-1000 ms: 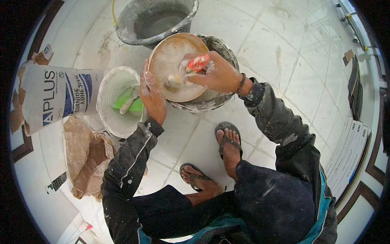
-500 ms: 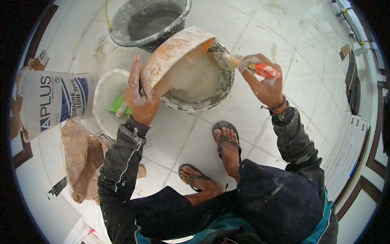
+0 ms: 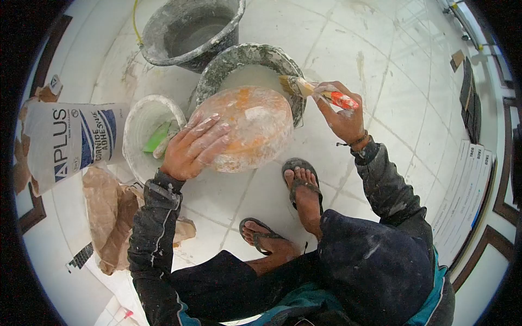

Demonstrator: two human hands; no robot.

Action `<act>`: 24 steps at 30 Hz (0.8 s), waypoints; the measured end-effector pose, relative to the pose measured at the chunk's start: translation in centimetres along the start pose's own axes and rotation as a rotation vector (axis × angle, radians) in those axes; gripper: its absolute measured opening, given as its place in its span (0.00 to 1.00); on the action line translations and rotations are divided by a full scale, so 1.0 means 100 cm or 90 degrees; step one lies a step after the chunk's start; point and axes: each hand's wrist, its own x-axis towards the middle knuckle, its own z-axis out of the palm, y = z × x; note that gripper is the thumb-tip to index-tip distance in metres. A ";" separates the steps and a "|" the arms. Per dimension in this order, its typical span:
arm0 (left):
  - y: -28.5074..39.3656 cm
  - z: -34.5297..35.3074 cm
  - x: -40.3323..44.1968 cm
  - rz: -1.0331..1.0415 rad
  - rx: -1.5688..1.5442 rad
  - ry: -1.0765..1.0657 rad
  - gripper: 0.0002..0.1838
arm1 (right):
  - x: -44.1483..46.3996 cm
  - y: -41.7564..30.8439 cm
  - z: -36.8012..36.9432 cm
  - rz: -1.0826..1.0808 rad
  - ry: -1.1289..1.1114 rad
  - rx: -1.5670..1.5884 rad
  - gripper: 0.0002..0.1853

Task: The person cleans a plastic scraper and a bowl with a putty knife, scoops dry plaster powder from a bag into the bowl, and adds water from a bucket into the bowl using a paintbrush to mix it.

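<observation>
My left hand holds an orange, white-smeared bowl, fingers spread over its outside and thumb hidden. The bowl is tipped over, its underside towards me, above the near part of a black, plaster-crusted bucket. Cloudy whitish liquid shows inside that bucket. In my right hand is a paintbrush with a red-ended wooden handle, fingers closed round it. The bristles are at the bucket's right inner wall. Whitish residue coats both hands.
A larger dark bucket stands behind. At left are a white pail with a green-bladed tool, a cornice adhesive bag and crumpled brown paper. White boxes lie along the right; my sandalled feet are in front.
My left hand has turned the bowl over, from its rim facing the bucket to its underside facing up, and brought it nearer me. The brush has moved slightly left.
</observation>
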 end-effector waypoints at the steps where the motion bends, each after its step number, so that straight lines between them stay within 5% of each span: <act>1: -0.001 0.001 0.000 -0.005 -0.013 -0.007 0.19 | 0.001 0.003 0.001 -0.015 0.009 -0.019 0.09; 4: -0.002 -0.006 0.006 0.024 -0.014 0.142 0.22 | 0.001 0.006 0.001 -0.027 0.021 -0.025 0.09; 8: 0.013 -0.002 -0.009 -0.006 0.018 0.126 0.20 | 0.002 0.007 0.008 0.009 0.050 0.050 0.08; 11: 0.014 0.006 -0.017 0.110 0.082 -0.157 0.18 | 0.001 0.009 0.007 0.039 0.059 0.071 0.08; 16: 0.013 -0.020 -0.002 0.107 0.082 0.071 0.16 | -0.001 0.006 0.006 0.041 0.041 0.048 0.09; 22: 0.018 0.000 -0.028 0.129 0.137 -0.088 0.21 | 0.002 0.005 0.007 0.054 0.020 0.060 0.11; 24: 0.010 0.003 -0.034 0.021 0.084 0.000 0.21 | 0.003 0.005 0.009 0.065 0.012 0.064 0.12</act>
